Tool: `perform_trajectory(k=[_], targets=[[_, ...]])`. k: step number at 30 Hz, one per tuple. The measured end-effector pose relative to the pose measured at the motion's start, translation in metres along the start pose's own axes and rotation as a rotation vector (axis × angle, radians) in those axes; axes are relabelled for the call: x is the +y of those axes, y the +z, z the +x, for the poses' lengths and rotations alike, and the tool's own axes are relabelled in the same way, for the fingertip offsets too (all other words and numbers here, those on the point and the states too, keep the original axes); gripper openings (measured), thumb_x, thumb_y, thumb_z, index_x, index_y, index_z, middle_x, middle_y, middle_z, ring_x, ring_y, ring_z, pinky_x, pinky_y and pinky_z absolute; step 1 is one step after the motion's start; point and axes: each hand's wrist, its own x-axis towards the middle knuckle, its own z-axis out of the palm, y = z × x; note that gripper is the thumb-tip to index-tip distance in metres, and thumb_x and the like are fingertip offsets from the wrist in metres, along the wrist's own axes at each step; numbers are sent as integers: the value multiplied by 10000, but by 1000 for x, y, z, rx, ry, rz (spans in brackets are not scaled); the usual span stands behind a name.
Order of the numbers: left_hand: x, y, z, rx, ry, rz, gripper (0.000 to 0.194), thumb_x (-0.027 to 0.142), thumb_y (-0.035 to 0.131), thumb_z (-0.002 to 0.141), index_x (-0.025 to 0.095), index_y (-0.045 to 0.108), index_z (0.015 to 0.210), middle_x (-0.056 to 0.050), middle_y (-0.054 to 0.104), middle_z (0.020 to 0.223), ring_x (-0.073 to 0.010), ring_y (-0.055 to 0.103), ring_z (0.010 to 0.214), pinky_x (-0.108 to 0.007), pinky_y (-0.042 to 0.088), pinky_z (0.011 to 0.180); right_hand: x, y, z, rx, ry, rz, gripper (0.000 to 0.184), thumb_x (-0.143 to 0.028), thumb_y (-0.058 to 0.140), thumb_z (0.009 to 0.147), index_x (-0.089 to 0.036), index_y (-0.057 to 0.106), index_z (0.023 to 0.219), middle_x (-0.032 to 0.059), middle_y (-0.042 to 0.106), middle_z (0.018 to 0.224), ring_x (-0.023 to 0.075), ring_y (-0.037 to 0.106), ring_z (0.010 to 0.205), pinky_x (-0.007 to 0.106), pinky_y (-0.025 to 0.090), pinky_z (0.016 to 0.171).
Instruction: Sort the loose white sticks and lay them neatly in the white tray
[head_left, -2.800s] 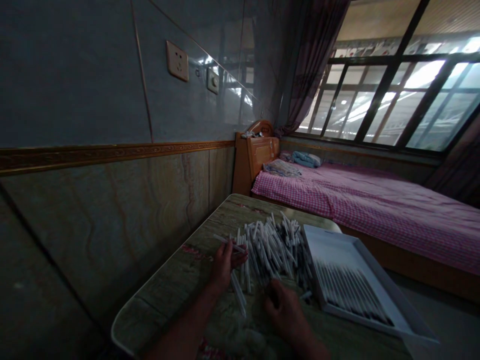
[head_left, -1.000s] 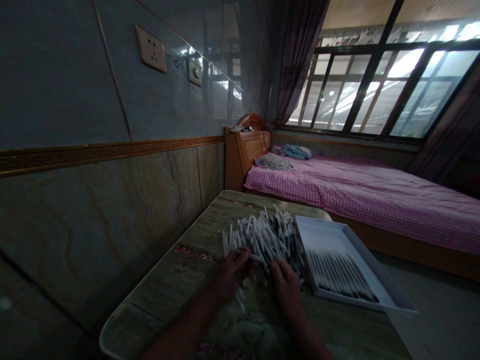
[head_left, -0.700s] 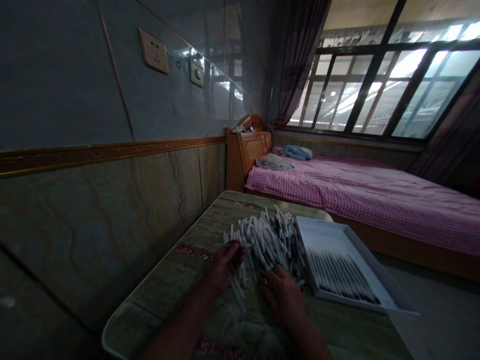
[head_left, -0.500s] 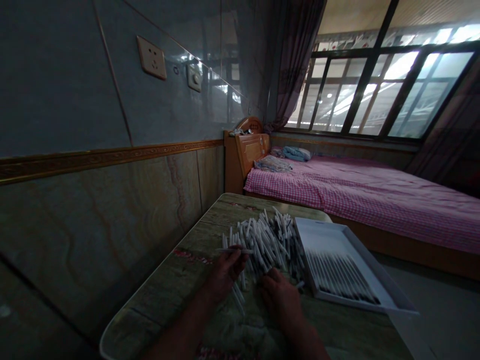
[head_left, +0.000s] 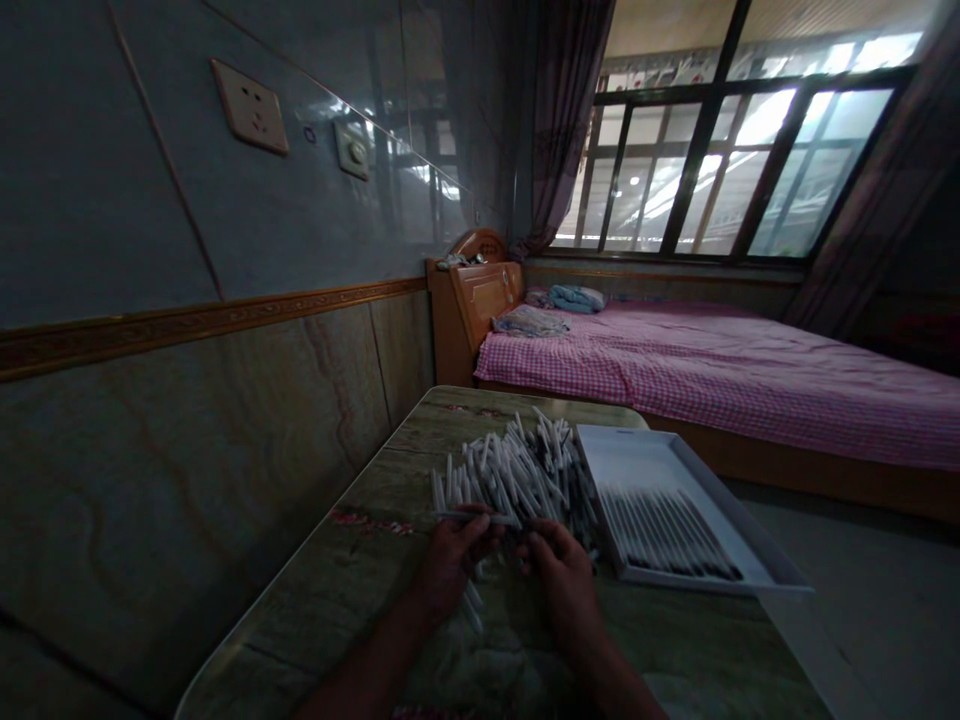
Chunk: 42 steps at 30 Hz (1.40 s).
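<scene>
At lower centre, your left hand [head_left: 452,553] pinches a pale tube [head_left: 453,515]. Your right hand [head_left: 559,565] curls beside it, grip unclear

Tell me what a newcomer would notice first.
Probably the bright window, upper right, above a pink bed cover. Nearer, a heap of pale tubes lies on the table, left of a white tray with a tidy row. At the heap's near edge, the left hand holds a tube beside the right hand.

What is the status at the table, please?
Left hand pinching a slim tube. Right hand near its end, hold unclear. Tube pile loose, just beyond hands. Tray right of pile, tube row inside.
</scene>
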Motion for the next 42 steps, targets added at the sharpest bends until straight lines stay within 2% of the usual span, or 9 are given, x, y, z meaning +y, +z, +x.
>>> perform_trajectory(k=[5, 10, 16, 20, 24, 26, 32, 35, 42], targets=[[-1, 2, 0, 0, -21, 12, 328, 253, 841, 570, 124, 651, 805, -48, 737, 736, -135, 689, 657, -195, 548, 597, -2, 6, -3, 33, 62, 129, 286, -380, 721, 625, -173, 634, 802, -15, 636, 594, 126, 561, 519, 228, 438, 492], [-5, 0, 3, 21, 1, 7, 263, 205, 807, 624, 128, 652, 822, -45, 736, 735, -139, 696, 658, -200, 555, 607, 0, 8, -2, 2, 64, 149, 273, -340, 708, 618, -178, 640, 827, 25, 686, 754, 161, 627, 651, 270, 495, 594], [-2, 1, 5, 111, 20, -36, 210, 130, 781, 645, 131, 653, 812, -29, 734, 728, -135, 702, 661, -187, 565, 595, 6, -2, -8, -107, -302, -437, 199, -172, 520, 705, -184, 650, 856, 46, 664, 825, 187, 608, 781, 296, 479, 713], [4, 3, 5, 156, 23, -88, 149, 80, 745, 672, 133, 656, 780, -7, 723, 683, -121, 693, 619, -164, 551, 544, -12, 7, -36, -328, -516, -709, 243, -92, 457, 735, -189, 645, 854, 39, 613, 825, 164, 576, 785, 266, 450, 706], [10, 1, 10, 198, 47, -182, 97, 42, 685, 721, 126, 661, 763, 7, 717, 667, -111, 687, 603, -150, 544, 540, -19, 33, -66, -773, -743, -832, 197, -230, 611, 763, -234, 640, 959, 31, 630, 978, 185, 566, 887, 280, 457, 766], [12, -2, 12, 202, 45, -203, 95, 40, 681, 728, 124, 665, 770, 5, 715, 668, -107, 687, 600, -147, 543, 535, -10, 45, -72, -891, -824, -949, 189, -262, 658, 767, -246, 644, 955, 24, 643, 993, 189, 566, 864, 275, 466, 731], [14, -5, 12, 187, 33, -192, 117, 65, 722, 704, 121, 664, 789, -8, 709, 648, -105, 679, 572, -148, 538, 502, 15, 50, -66, -749, -741, -1095, 134, -137, 573, 831, -212, 678, 865, 43, 671, 867, 184, 596, 778, 251, 480, 660], [12, -5, 10, 164, 23, -193, 143, 65, 732, 692, 125, 656, 797, -7, 710, 656, -113, 685, 584, -151, 538, 499, 12, 38, -59, -661, -538, -870, 232, -136, 510, 853, -234, 691, 960, 31, 690, 883, 170, 628, 789, 253, 497, 716], [10, -7, 10, 130, 6, -153, 197, 105, 759, 674, 125, 647, 835, -9, 715, 685, -121, 691, 610, -160, 540, 505, 8, 7, -21, -246, -164, -345, 340, -378, 558, 809, -219, 695, 1076, 66, 684, 1122, 242, 598, 1057, 385, 463, 919]])
